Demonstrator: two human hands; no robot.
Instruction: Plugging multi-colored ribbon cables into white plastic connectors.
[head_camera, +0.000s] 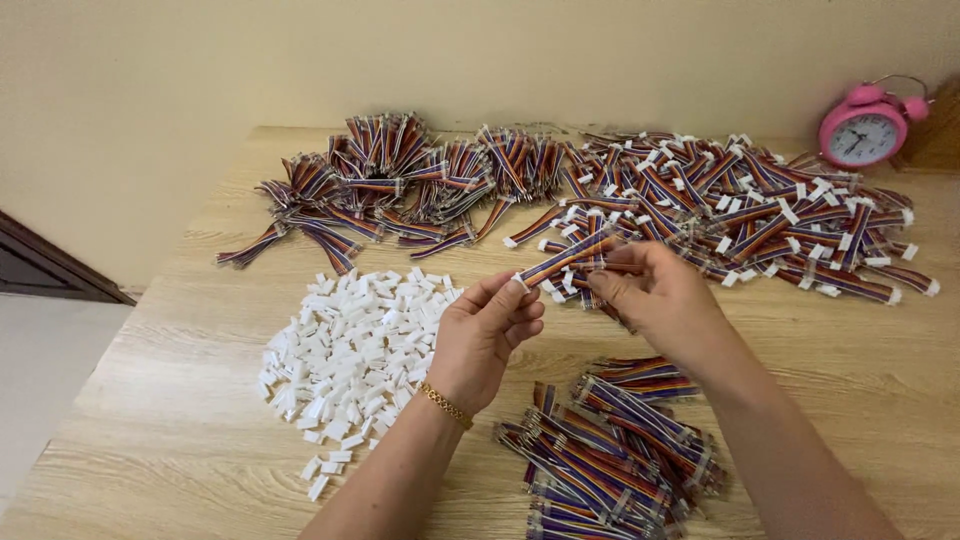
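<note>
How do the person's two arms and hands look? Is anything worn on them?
Both forearms are bare, with no sleeves and no gloves. The left hand has a thin gold chain bracelet at its wrist. The right hand wears nothing visible.

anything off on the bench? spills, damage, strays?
Nothing damaged. A few white connector housings lie loose off the near edge of the white pile. Left hand and right hand hold one ribbon cable between them.
</note>
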